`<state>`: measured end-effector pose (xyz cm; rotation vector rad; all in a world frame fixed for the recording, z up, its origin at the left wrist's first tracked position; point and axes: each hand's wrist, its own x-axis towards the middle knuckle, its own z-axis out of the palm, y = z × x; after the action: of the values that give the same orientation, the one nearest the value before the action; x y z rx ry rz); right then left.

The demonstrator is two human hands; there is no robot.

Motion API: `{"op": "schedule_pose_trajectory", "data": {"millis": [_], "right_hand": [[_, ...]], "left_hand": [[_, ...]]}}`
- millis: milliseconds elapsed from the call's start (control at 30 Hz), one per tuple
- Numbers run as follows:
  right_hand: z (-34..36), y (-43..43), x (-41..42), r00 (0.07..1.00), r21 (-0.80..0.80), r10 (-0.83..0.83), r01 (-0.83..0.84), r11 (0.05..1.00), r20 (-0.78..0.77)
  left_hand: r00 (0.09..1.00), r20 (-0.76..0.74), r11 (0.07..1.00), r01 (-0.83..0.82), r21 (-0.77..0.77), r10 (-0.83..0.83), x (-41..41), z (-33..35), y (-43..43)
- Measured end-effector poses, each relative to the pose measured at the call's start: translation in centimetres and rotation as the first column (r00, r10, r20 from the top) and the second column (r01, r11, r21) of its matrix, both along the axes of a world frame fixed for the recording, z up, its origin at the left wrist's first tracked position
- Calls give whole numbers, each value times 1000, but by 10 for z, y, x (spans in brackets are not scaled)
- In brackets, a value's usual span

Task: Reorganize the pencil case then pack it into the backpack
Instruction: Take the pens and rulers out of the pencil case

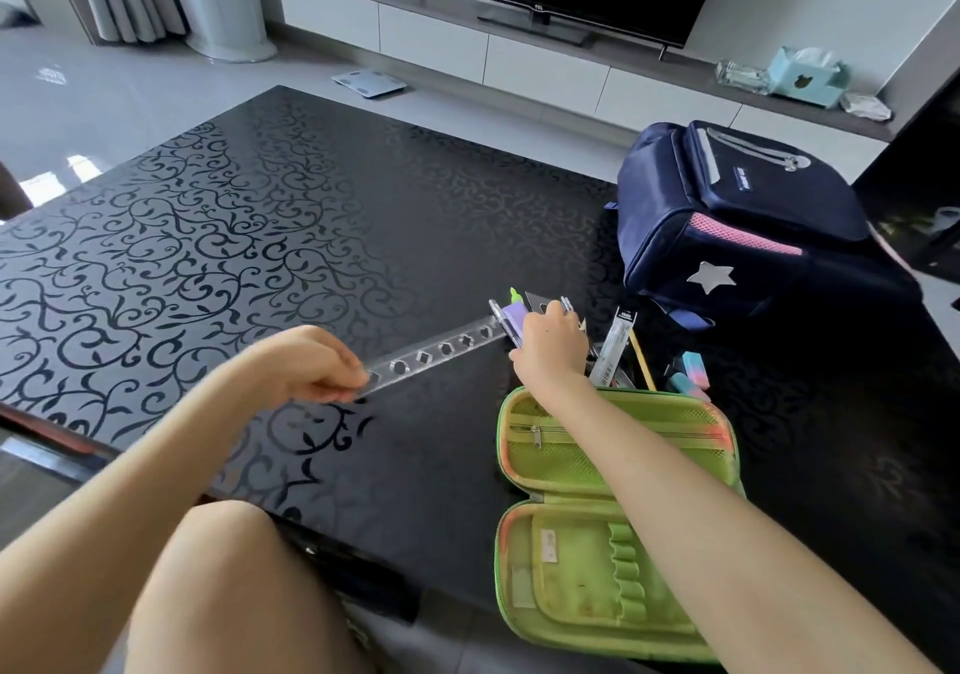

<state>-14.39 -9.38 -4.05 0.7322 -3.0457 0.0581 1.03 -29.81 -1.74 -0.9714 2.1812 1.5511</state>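
A green pencil case [587, 559] lies open and flat at the table's near right edge, partly under my right forearm. My left hand [317, 364] pinches one end of a clear stencil ruler [439, 353] that stretches right toward my right hand [550, 348]. That hand grips a bunch of pens and a purple item [511, 322] just beyond the case. Loose stationery [621, 348] lies beside it: a packaged refill, a pencil and pastel erasers [691, 369]. A navy backpack [743, 221] with a silver star lies on the table at the far right.
The black glass table [260, 236] with a scroll pattern stretches left and back. My bare knee [223, 585] is at the near edge. Beyond the table stand a white TV cabinet [467, 44] with a television, a tissue box [808, 75] and a floor scale [369, 83].
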Motion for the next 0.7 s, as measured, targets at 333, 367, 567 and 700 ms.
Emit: {"op": "schedule_pose_trajectory", "data": {"millis": [333, 367, 567, 700], "right_hand": [[24, 14, 13, 994, -424, 103, -108, 899, -36], [30, 23, 18, 986, -541, 165, -145, 829, -12], [62, 125, 33, 944, -813, 204, 98, 574, 258], [55, 204, 46, 840, -751, 132, 387, 536, 527]], "left_hand": [[968, -244, 994, 24, -110, -50, 45, 24, -16], [957, -275, 988, 56, -145, -95, 43, 27, -5], [877, -404, 960, 192, -203, -261, 31, 36, 79], [862, -339, 926, 336, -172, -376, 29, 18, 135]]}}
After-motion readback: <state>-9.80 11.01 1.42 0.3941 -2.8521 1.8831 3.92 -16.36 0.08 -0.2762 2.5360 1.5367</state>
